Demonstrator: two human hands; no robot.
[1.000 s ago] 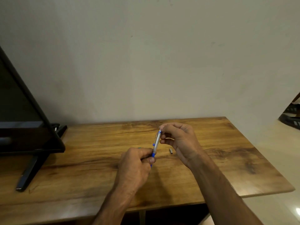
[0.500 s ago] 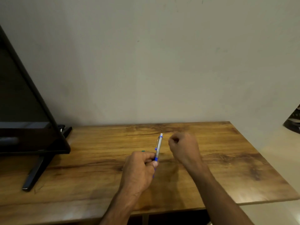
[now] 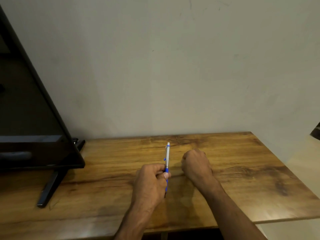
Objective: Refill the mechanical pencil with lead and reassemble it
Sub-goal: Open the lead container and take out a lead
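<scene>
My left hand (image 3: 152,179) grips a mechanical pencil (image 3: 167,157) by its blue lower section. The pencil stands nearly upright, its silver barrel and white top end pointing up and away, with a blue-tipped clip on its left side. The pencil's tip is hidden behind my left hand. My right hand (image 3: 196,166) rests low on the wooden table (image 3: 242,170) just right of the pencil, apart from it. Its fingers curl downward and its back faces me. Its fingertips, and whatever lies under them, are hidden.
A black monitor (image 3: 31,118) leans at the left, with its stand foot (image 3: 50,187) reaching toward the table's front. A plain wall rises behind the table. The table's right edge drops to a pale floor (image 3: 301,163).
My right hand left the pencil's top and dropped to the table on the right, covering the spot where a small metal piece lay. My left hand keeps the pencil upright.
</scene>
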